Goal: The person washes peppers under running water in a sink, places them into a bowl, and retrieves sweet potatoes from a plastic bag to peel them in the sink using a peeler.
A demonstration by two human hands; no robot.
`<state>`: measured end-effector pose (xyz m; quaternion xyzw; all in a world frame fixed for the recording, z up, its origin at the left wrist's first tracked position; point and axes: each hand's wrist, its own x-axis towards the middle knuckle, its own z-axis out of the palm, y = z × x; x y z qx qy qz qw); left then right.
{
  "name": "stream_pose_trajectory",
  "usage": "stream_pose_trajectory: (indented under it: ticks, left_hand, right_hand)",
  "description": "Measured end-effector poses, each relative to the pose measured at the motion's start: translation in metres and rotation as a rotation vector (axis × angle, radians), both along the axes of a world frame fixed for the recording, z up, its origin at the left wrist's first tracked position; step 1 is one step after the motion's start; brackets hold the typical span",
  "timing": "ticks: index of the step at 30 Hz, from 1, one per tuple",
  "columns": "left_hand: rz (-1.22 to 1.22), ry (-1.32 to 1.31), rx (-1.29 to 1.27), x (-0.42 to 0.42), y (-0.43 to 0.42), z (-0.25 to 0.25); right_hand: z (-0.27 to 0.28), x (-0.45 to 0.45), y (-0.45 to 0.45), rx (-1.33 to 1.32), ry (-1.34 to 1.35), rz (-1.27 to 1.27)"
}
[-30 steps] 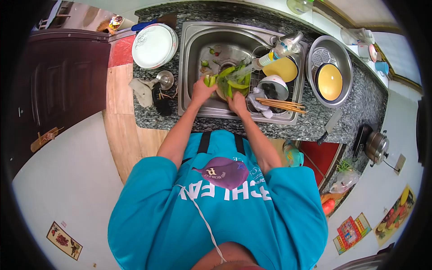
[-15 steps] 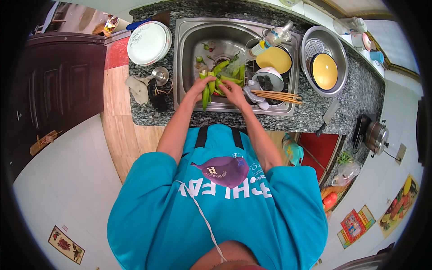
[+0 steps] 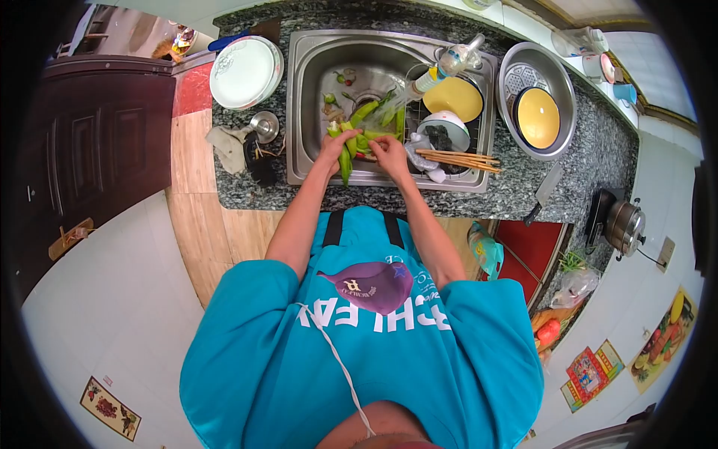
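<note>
My left hand is closed around several long green peppers over the front part of the steel sink. Close on its right, my right hand has its fingers curled together by the peppers; what they pinch is hidden. More green peppers lie in the basin around the drain, below a clear plastic bag-like sheet hanging from the faucet. A bit of red shows between the hands. Small green and red stem ends are scattered on the basin's left side.
Right of the basin, a rack holds a yellow bowl, a white bowl and wooden chopsticks. A metal basin and a knife rest on the right counter. Stacked plates and a metal cup stand left.
My right hand's fingers have drawn in and curled, shifting slightly away from the peppers. The peppers in my left hand have moved a little to the right.
</note>
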<state>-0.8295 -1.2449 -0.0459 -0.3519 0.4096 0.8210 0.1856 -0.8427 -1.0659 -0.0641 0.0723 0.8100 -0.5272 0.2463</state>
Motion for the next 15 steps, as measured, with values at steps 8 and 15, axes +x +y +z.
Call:
stream_pose_trajectory:
  ticks: [8,15]
  left_hand:
    - [0.101,0.030,-0.160,0.000,0.015,-0.003]
    - [0.187,-0.062,-0.204,-0.006,0.022,0.004]
  right_hand:
    - [0.004,-0.009,-0.008,0.109,-0.279,0.038]
    - [0.009,0.000,-0.021,0.171,0.112,-0.105]
